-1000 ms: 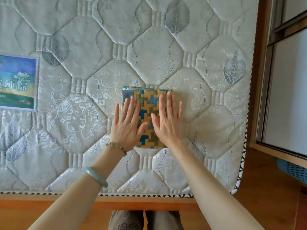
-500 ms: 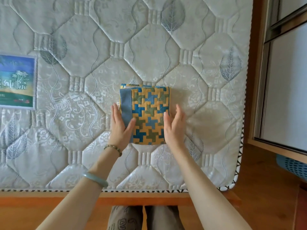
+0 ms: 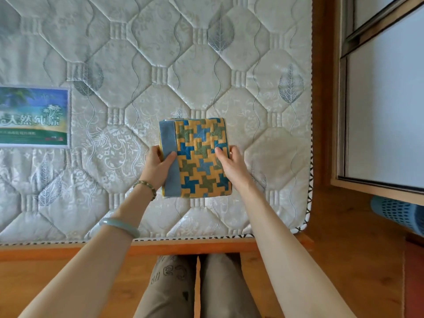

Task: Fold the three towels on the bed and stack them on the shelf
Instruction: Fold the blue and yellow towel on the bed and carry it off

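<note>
A stack of folded towels (image 3: 199, 152), yellow, blue and green patterned with a plain blue-grey band on its left, is held just above the quilted mattress (image 3: 160, 65). My left hand (image 3: 158, 165) grips the stack's left edge, thumb on top of the blue-grey band. My right hand (image 3: 230, 162) grips the right edge, thumb on the pattern. Fingers of both hands are hidden under the stack. How many towels lie in the stack I cannot tell.
A printed label (image 3: 34, 117) is sewn on the mattress at the left. A wooden bed frame (image 3: 183, 247) runs along the near edge. At the right stands a wardrobe with sliding doors (image 3: 380, 99), and a blue perforated basket (image 3: 399, 212) sits below it.
My hands went from pressing flat on top of the towels to the sides, then took hold of both edges. The stack now looks lifted and closer to me.
</note>
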Tool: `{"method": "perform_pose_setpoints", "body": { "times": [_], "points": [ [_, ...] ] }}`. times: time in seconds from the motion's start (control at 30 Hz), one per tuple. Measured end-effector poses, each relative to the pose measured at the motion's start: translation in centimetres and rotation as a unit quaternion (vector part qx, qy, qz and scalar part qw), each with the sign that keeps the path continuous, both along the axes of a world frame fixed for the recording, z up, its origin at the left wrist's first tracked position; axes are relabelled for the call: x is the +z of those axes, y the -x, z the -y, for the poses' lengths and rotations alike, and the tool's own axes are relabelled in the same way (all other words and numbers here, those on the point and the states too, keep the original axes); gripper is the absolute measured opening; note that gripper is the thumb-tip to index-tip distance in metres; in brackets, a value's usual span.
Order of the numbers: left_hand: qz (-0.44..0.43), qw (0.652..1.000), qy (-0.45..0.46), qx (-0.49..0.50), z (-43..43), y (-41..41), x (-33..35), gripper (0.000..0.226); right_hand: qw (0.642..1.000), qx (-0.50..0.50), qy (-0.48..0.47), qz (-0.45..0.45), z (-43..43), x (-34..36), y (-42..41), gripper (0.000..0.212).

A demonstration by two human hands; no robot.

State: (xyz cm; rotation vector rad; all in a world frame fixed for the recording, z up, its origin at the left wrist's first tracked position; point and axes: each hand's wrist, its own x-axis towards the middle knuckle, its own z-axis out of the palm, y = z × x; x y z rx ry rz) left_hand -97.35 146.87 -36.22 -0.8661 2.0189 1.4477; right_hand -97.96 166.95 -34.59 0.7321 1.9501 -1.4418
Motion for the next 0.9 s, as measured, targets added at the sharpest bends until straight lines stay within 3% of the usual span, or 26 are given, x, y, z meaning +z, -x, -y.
{"method": "perform_pose_setpoints", "body": {
  "times": [0.17,0.43,0.67,0.8,0.9],
  "points": [
    [-0.032,0.999,-0.018,-0.032,-0.3,-0.7,8.4,0.025,0.999,-0.037,0.016,-0.022,-0.9,8.9,-2.1,0.040],
    [-0.125,0.980,-0.046,-0.150,-7.8,1.7,21.8,0.022,0.977,-0.193,-0.007,-0.090,-6.5,22.0,-5.8,0.035],
    [-0.191,0.933,-0.070,-0.296,-20.5,1.4,30.5,0.028,0.931,-0.330,-0.050,-0.148,-16.2,30.4,-11.8,0.044],
    [-0.188,0.901,-0.125,-0.370,-29.3,-2.7,35.0,0.041,0.892,-0.406,-0.037,-0.193,-23.3,34.2,-18.4,0.024],
    [-0.187,0.868,-0.166,-0.430,-36.0,-7.0,36.9,0.036,0.866,-0.455,-0.038,-0.204,-28.8,36.1,-24.3,0.031]
  ]
}}
